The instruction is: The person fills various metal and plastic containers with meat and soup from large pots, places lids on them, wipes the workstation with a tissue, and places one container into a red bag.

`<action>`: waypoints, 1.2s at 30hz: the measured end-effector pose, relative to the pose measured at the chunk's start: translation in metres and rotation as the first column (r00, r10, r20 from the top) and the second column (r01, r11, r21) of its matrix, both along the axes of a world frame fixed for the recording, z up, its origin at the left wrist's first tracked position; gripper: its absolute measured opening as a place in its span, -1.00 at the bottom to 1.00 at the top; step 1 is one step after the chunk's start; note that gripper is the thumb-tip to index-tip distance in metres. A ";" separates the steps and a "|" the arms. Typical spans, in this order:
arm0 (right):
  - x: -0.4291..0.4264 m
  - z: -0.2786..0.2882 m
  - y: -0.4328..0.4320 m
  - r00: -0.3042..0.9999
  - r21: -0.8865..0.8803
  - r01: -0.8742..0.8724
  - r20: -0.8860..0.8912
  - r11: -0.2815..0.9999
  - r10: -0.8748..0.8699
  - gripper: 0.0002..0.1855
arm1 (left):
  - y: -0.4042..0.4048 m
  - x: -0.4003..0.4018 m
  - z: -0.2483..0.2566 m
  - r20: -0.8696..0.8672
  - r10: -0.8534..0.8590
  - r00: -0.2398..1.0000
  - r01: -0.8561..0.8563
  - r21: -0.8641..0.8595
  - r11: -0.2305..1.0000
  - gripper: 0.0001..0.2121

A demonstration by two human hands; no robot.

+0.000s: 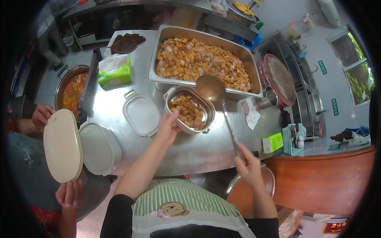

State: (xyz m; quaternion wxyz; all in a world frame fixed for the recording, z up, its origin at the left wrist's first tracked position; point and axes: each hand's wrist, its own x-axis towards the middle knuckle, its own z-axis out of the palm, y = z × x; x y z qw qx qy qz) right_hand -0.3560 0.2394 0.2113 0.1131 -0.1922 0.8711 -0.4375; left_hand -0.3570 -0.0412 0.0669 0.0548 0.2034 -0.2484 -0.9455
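Note:
My left hand (pixel 169 128) grips the near left rim of a lunch box with a steel lining (pixel 210 110), partly filled with diced food in brown sauce. In my right hand (pixel 248 163) is the handle of a metal ladle (pixel 210 87); its bowl hangs over the far right rim of the box, beside a large steel pan. That deep rectangular pan (pixel 205 31) holds plenty of the same diced food (pixel 202 61). A white lid (pixel 141 114) lies on the steel table just left of the box.
At left, a person's two hands hold pale oval lids (pixel 62 145) beside a lidded container (pixel 99 148). A tissue pack (pixel 114 73) and brown cloth (pixel 127 43) lie farther back. Crumpled tissue (pixel 251 114) and a steel cup (pixel 268 97) stand right. A pot of red food (pixel 73 89) is beyond the table's left edge.

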 end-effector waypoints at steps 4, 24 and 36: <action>-0.071 0.031 -0.030 0.993 0.170 0.096 -0.082 0.981 -0.083 -0.53 | -0.001 0.002 -0.009 0.052 0.041 0.998 -0.043 0.040 0.998 -0.48; -0.226 0.015 -0.098 0.491 0.055 0.265 0.851 0.963 -0.184 -0.83 | -0.004 0.006 -0.004 0.043 0.016 0.999 -0.016 0.010 1.000 -0.50; -0.224 0.028 -0.059 0.476 -0.158 0.369 0.879 0.916 -0.040 -0.83 | -0.001 -0.008 -0.008 0.006 -0.003 1.000 0.003 0.037 0.999 -0.47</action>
